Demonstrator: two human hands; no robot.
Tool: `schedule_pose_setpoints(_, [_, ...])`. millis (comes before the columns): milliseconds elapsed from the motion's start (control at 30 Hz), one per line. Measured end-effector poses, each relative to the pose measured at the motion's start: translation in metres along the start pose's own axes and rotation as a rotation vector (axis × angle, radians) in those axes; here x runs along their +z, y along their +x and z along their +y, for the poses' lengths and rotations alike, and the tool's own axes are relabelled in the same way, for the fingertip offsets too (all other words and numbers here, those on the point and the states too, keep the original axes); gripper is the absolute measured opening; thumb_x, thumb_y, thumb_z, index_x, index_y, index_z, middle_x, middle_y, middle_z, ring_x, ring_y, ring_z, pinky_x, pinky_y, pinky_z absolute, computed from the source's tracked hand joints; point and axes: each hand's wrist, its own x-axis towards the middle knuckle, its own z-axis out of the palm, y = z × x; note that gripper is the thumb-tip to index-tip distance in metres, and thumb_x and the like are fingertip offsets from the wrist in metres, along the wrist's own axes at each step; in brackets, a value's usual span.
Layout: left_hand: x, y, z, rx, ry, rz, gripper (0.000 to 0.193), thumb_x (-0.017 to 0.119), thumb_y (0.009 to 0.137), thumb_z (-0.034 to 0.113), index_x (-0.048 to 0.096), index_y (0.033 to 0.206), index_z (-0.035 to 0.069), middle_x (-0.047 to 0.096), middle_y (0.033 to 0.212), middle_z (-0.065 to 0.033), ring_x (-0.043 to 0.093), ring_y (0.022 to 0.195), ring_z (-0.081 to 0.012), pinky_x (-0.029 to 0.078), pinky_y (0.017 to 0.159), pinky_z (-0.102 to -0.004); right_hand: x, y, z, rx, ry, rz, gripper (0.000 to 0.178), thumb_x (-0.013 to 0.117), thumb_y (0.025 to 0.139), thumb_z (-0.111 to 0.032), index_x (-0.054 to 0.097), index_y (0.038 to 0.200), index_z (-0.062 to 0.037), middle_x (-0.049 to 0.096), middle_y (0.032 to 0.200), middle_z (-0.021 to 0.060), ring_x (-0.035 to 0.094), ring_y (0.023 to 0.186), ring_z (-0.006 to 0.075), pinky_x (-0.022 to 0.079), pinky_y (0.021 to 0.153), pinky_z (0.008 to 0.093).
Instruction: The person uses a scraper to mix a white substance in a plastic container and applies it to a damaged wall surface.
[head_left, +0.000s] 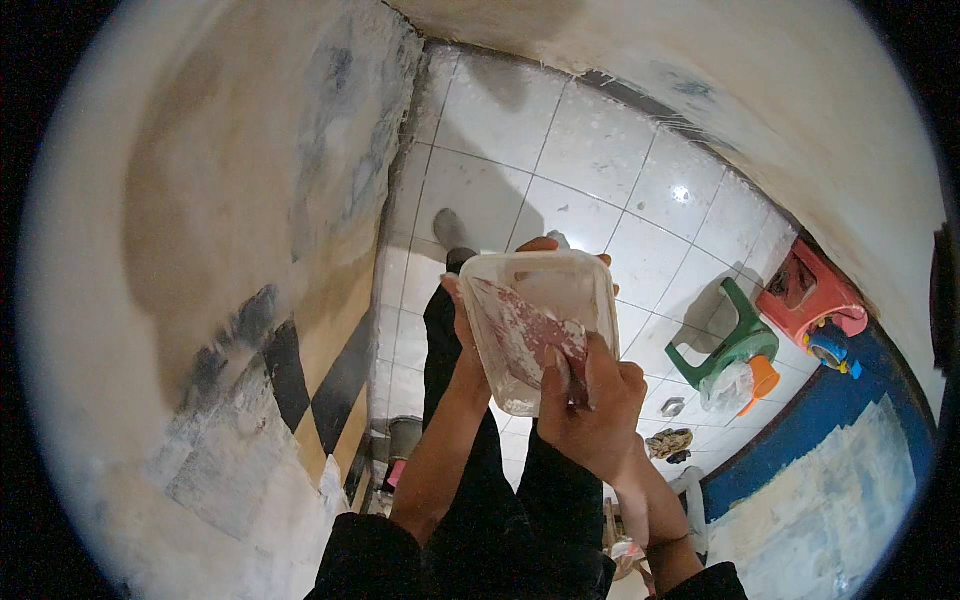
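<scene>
A translucent white plastic tub (541, 264) is held in front of my body, tilted so that its inside shows. My left hand (466, 325) grips it from the left side and beneath, with fingertips showing past the far rim and the right edge. In my right hand (600, 410) is a wide, flat reddish putty scraper (525, 330), its blade smeared with white paste. The blade lies inside the tub, slanting up to the left. My right thumb presses on top, and the fingers wrap round its near end. White residue coats the tub's walls.
On the left, a wall (250, 180) carries patchy filler above black and tan diamonds. A green stool (740, 345) with a plastic bag (728, 387) and an orange cup (763, 376) stands right, beside a red stool (820, 300). A crumpled cloth (668, 443) lies on the tiles.
</scene>
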Motion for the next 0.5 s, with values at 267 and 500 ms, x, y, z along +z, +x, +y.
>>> schedule_pose_setpoints(267, [-0.006,0.007,0.017,0.190,0.259,-0.057,0.125,0.060,0.056,0.082,0.025,0.139,-0.004,0.041,0.133,-0.0261,0.048,0.120,-0.0335,0.044,0.100,-0.0484,-0.005,0.001,-0.015,-0.141,-0.225,-0.090,0.016,0.062,0.077,0.002,0.055,0.091,0.0034,0.053,0.052,0.0132,0.057,0.040,0.0281,0.042,0.039,0.0316])
schedule_pose_setpoints(500, [-0.009,0.007,0.025,0.228,0.276,-0.067,0.125,0.061,0.056,0.082,0.025,0.140,-0.004,0.041,0.133,-0.0255,0.048,0.119,-0.0328,0.045,0.100,-0.0470,0.001,0.009,-0.015,-0.152,-0.086,-0.104,0.025,0.062,0.074,0.004,0.054,0.097,0.0100,0.052,0.050,0.0119,0.054,0.040,0.0281,0.041,0.040,0.0340])
